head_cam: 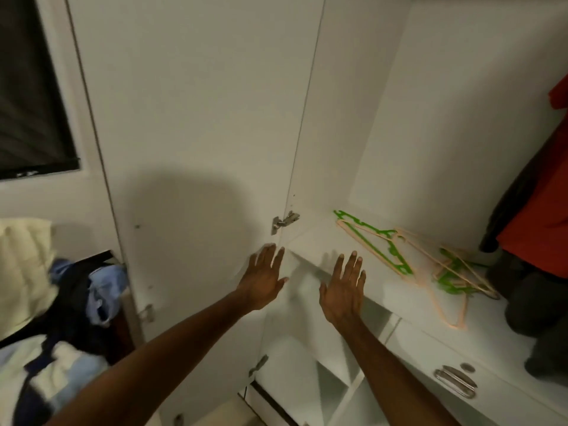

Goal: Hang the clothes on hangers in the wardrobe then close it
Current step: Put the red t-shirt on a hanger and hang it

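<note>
Your left hand (263, 279) and right hand (343, 289) reach forward with fingers straight and spread, holding nothing. At your near left sits a heap of clothes (46, 302). Just past your right hand, green and peach hangers (408, 259) lie tangled on the wardrobe's white shelf (322, 241). The open door (190, 118) stands ahead of your left hand. An orange garment (541, 216) hangs far right.

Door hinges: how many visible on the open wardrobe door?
4. Top hinge sits above the left hand; second hinge lies on the door's left edge by the clothes pile; third hinge under the forearm; bottom hinge at the frame edge. More may be hidden.
</note>
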Motion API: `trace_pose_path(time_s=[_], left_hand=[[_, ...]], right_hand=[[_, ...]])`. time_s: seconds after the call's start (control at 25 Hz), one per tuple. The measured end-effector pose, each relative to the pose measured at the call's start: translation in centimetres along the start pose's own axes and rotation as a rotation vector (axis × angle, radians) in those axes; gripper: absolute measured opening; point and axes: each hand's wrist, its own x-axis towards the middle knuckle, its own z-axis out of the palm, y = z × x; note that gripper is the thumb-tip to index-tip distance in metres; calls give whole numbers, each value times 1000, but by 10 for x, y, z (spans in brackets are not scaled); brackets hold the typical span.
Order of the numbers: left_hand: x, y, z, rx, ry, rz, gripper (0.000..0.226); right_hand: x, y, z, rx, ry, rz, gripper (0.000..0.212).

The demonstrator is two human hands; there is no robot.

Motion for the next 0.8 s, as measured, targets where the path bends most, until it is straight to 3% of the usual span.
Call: trace_pose_path(time_s=[0.16, 0.32, 0.6, 0.8], left_hand=[[-72, -25, 15, 16, -107, -120, 76], [-136, -61, 3, 77, -105, -262, 77], [-245, -111, -21, 182, -59, -442, 77], [-312, -140, -43, 113, 1, -593, 73]], right_hand=[[-31, -46, 25, 96, -98, -93, 87], [-60, -103, 38, 171, -149, -254, 88], [-123, -203, 5, 222, -52, -567, 96], [-169, -264, -4, 219, -25, -724, 94]])
